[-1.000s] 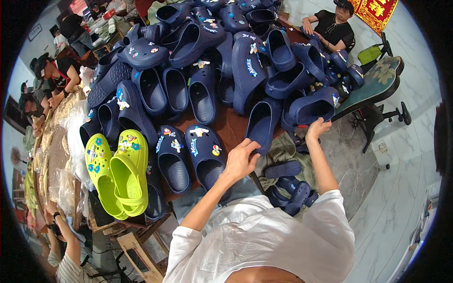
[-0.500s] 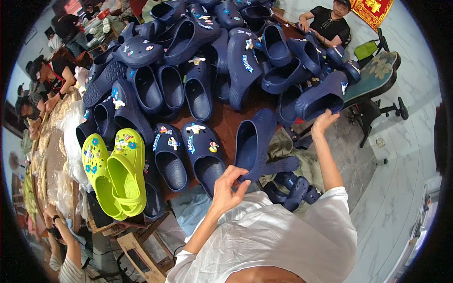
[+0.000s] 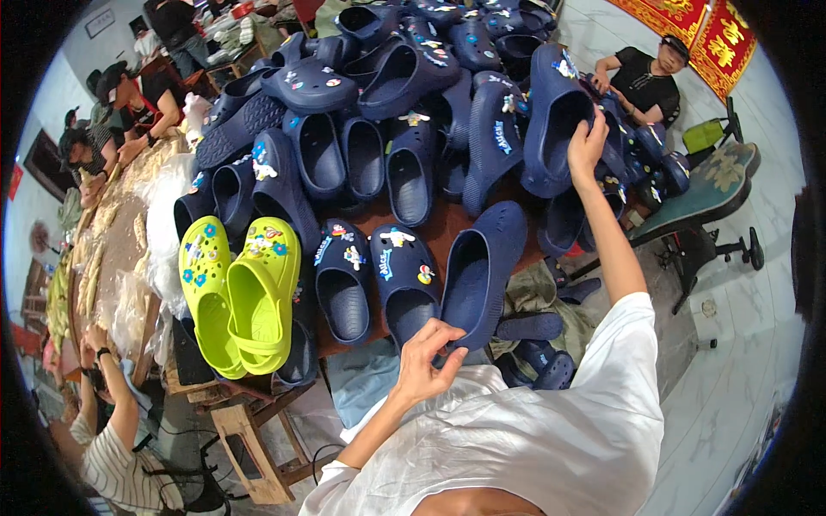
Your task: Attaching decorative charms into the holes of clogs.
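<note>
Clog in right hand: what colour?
Navy blue: the rounded, hollow clog, seen best in the head view.

In front of you, a reddish-brown table [image 3: 449, 237] is carrying a crowded heap of navy clogs [image 3: 404, 82], which are piling over one another toward its far side and hiding most of the top. Along the edge nearest you, two charm-studded navy clogs [image 3: 344, 297] are lying side by side, and a lime-green pair [image 3: 256, 301] is resting at the left corner.
</note>
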The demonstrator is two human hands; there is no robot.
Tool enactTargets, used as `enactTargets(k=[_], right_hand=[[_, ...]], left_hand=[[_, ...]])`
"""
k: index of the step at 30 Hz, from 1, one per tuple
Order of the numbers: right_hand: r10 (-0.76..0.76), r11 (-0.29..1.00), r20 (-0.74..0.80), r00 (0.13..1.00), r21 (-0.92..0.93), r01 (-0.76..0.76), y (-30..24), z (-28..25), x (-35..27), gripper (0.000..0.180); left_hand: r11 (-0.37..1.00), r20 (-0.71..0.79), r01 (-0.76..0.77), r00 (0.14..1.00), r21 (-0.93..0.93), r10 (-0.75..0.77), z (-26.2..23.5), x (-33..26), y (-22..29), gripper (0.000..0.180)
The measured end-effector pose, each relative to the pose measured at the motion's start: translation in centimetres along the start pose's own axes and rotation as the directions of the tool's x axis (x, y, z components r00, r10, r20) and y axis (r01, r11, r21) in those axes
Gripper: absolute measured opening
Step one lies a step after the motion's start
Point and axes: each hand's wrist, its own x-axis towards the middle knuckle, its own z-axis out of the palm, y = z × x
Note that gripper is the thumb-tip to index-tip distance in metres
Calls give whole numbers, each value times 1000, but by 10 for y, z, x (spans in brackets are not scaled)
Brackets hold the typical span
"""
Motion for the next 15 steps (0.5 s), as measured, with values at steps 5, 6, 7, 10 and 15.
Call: enactTargets(k=[5,6,7,10,15], right_hand=[[-58,997,117,991,-46,64,-7,30,28,39],[-91,993,177,980,-60,103,-9,36,30,39],[16,995,231,973,-98,7,1,44,33,42],[157,986,310,938,-101,-132,42,66,39,47],[91,996,296,951,-47,-81,48,72,26,55]], left_hand=[[1000,-56,-13,998,9,13,-7,-2,-1,23],[1000,-68,-3,998,13,4,-7,-3,-2,23],[1000,-53,13,999,28,-11,-6,-2,-3,24],[999,-3,30,1000,38,-30,-3,-3,-8,24],[992,34,-92,995,92,89,-1,-8,-16,25]])
